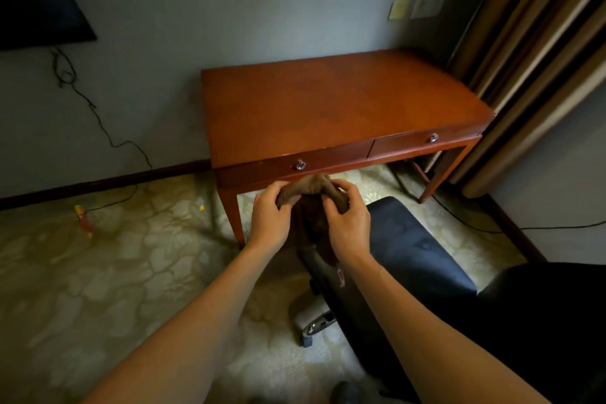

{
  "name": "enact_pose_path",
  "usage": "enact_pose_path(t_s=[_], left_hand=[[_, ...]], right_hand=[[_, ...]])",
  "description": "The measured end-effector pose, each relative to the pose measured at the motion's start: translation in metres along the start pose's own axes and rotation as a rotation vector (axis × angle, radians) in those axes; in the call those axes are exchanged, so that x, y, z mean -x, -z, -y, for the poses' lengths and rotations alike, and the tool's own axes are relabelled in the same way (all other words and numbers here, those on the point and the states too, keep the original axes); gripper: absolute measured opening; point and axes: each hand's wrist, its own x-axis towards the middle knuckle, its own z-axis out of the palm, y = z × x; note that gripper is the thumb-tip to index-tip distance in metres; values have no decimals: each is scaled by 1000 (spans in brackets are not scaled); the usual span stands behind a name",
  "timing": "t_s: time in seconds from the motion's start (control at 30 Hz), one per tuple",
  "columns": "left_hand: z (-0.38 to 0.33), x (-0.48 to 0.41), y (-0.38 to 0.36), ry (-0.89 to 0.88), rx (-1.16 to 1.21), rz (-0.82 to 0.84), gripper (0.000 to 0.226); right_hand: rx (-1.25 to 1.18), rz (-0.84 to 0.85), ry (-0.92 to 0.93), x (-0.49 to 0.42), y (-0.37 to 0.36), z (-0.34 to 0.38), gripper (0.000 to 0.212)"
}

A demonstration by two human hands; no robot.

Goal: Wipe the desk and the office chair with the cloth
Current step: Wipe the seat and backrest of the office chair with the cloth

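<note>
Grip state: the brown cloth [310,188] is held bunched between the left grip [269,220] and the right grip [349,223], with the fingers of both curled round it
Cloth position: held in the air in front of the table [328,102], just below the left drawer knob [300,165], with one end hanging down between the wrists
Office chair [419,246]: dark blue seat, placed near the table front, to the right of the cloth
Table: set against the wall, beside the curtain [541,59]

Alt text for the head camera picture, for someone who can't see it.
The left hand and the right hand grip a brown cloth between them, in front of a wooden desk with two drawers and next to a dark office chair. Patterned carpet lies below; a curtain hangs at right.
</note>
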Motion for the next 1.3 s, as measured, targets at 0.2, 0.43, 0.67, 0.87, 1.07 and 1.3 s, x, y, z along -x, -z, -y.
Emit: enact_pose_path(t_s=[0.2, 0.43, 0.67, 0.87, 1.07, 1.3], left_hand=[[-58, 19, 62, 6, 64, 0, 17], [-67, 35, 103, 51, 193, -28, 11], [-66, 48, 131, 86, 286, 0, 12], [-71, 33, 146, -17, 252, 4, 46], [-87, -10, 160, 72, 382, 112, 57], [-87, -70, 158, 231, 390, 181, 21]], right_hand=[[-21, 81, 70, 17, 9, 90, 45], [-135, 67, 40, 25, -17, 140, 49], [-59, 138, 100, 32, -44, 152, 41], [197, 381, 262, 15, -50, 164, 58], [366, 540, 372, -28, -64, 169, 72], [382, 616, 407, -85, -82, 157, 77]])
